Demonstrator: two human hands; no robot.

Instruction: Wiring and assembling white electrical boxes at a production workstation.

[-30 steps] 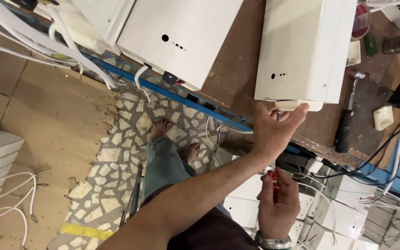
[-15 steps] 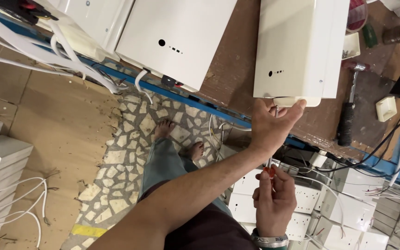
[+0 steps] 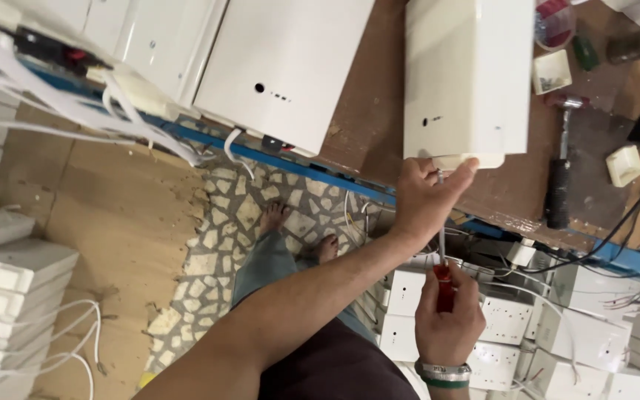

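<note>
White plastic casings crowd the brown wooden workbench above the two hands: a wide white box with a small dark hole is seen up and to the left of the left hand, and a taller white enclosure stands directly above it. To the right of that hand a black-handled hammer lies on the bench, with a small cream square part further right and black cables trailing off the bench edge. Below and to the right of the right hand, stacked white socket boxes with loose wires fill the space. More white boxes are piled far to the left on a cardboard sheet, and bare feet are seen on the mosaic floor between.

The lower edge of the white enclosure is pinched by the left hand, thumb and fingertips pressed against its rounded bottom lip. A red-handled screwdriver is gripped in the clenched right hand, which wears a wristband. The thin metal shaft runs straight up from that fist, passes behind the left palm, and its tip meets the underside of the enclosure just beside the left thumb. Whether the tip sits in a screw cannot be told.
</note>
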